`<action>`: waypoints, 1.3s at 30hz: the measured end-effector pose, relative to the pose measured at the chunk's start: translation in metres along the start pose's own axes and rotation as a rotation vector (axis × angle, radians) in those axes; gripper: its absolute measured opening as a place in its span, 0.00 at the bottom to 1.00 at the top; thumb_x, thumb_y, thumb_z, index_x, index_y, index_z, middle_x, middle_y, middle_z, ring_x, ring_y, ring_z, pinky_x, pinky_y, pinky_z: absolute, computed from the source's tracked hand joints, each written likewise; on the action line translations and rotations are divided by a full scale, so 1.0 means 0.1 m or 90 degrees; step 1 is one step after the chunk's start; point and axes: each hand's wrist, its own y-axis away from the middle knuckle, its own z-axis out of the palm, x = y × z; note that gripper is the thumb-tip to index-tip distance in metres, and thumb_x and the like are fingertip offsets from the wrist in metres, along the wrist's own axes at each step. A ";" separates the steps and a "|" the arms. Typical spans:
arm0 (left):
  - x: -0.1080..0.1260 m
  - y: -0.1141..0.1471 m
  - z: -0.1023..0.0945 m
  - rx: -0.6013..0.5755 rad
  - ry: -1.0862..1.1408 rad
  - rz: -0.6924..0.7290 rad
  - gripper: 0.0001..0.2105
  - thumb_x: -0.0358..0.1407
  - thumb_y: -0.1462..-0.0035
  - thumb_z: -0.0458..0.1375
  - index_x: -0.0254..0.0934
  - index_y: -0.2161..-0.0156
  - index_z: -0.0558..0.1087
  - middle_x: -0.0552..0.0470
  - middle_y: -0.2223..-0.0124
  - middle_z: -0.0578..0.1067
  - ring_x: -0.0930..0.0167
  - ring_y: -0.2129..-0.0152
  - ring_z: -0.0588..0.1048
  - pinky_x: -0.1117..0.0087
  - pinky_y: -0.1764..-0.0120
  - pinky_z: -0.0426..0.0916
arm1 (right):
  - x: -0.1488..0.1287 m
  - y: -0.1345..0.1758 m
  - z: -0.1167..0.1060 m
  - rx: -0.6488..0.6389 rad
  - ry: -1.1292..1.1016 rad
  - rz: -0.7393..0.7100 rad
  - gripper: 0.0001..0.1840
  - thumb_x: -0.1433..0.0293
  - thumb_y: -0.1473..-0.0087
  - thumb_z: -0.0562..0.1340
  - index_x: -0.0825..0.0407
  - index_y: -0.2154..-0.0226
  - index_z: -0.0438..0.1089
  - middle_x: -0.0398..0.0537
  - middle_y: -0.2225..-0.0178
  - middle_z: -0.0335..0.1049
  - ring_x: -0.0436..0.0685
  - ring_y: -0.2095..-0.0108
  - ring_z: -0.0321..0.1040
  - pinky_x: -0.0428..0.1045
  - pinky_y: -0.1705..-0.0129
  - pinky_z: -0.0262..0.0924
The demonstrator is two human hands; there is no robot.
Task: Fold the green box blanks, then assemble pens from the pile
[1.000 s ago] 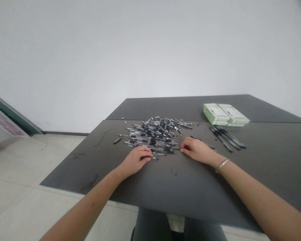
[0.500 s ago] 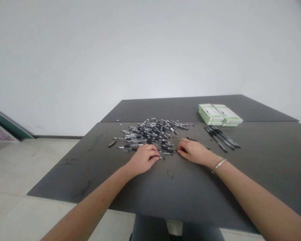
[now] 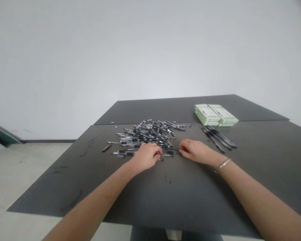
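Observation:
A heap of clear-barrelled pens with black grips [image 3: 150, 130] lies in front of me. My left hand [image 3: 146, 156] rests at the heap's near edge, its fingers curled down and closed. What lies under those fingers is hidden. To the right, my right hand [image 3: 196, 151], with a silver bangle at the wrist, is closed in a pinch low over the table. A thin dark pen end shows at its fingertips, pointing left; the palm hides the rest. Beyond it, several pens [image 3: 218, 138] lie side by side, apart from the heap.
Green and white boxes [image 3: 215, 115] are stacked in two piles at the back right of the dark table [image 3: 150, 197]. A loose black pen cap or short piece [image 3: 106, 148] lies left of the heap. A pale wall stands behind the table.
The view has shifted slightly. My left hand has lifted and turned a little at the heap's edge. The dark pen piece that showed behind my right hand is now mostly out of sight.

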 end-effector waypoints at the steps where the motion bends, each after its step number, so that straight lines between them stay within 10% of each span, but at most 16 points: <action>1: -0.01 -0.02 -0.01 -0.013 0.002 0.000 0.05 0.30 0.45 0.57 0.39 0.64 0.75 0.52 0.62 0.77 0.67 0.62 0.73 0.66 0.58 0.60 | 0.00 0.00 -0.02 0.000 -0.017 0.011 0.07 0.68 0.43 0.55 0.52 0.67 0.67 0.48 0.70 0.71 0.54 0.71 0.67 0.46 0.69 0.53; 22: -0.07 0.07 0.01 0.087 0.033 0.036 0.06 0.32 0.39 0.50 0.38 0.61 0.70 0.49 0.59 0.74 0.66 0.60 0.70 0.63 0.55 0.61 | -0.03 -0.03 -0.05 0.272 -0.664 0.204 0.13 0.61 0.51 0.64 0.55 0.66 0.70 0.46 0.75 0.72 0.51 0.75 0.67 0.46 0.73 0.62; 39: -0.06 0.08 -0.01 0.212 0.285 -0.008 0.12 0.33 0.37 0.48 0.38 0.51 0.67 0.48 0.58 0.73 0.69 0.63 0.72 0.66 0.57 0.65 | 0.06 0.03 -0.15 0.559 -0.758 0.202 0.02 0.73 0.53 0.62 0.52 0.72 0.72 0.41 0.80 0.65 0.49 0.80 0.59 0.45 0.79 0.53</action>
